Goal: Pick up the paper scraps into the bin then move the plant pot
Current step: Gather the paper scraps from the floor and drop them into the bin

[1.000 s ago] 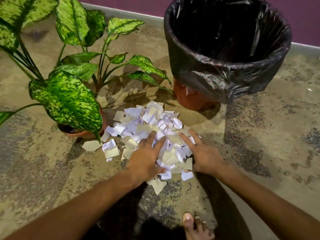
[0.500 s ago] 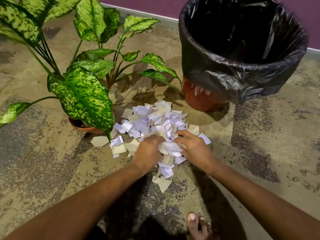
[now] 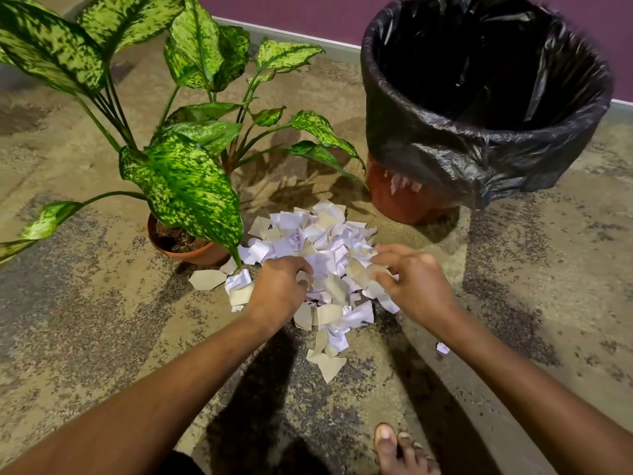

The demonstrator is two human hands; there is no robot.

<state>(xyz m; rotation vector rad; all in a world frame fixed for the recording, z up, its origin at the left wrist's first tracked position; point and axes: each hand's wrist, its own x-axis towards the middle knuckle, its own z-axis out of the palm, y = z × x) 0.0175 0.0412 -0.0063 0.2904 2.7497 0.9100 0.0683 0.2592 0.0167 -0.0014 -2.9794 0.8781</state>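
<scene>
Head view: the scraps lie heaped on the floor between the pot and the bin. The left hand digs into the heap's near side, fingers curled round scraps. The right hand pinches scraps in bent fingers just above the heap.

One head-worn wide-angle view looks forward and steeply down at the floor from close above. Both forearms reach in from the bottom edge toward the centre. The wall crosses the top edge, and straight lines bend near the frame's sides.
</scene>
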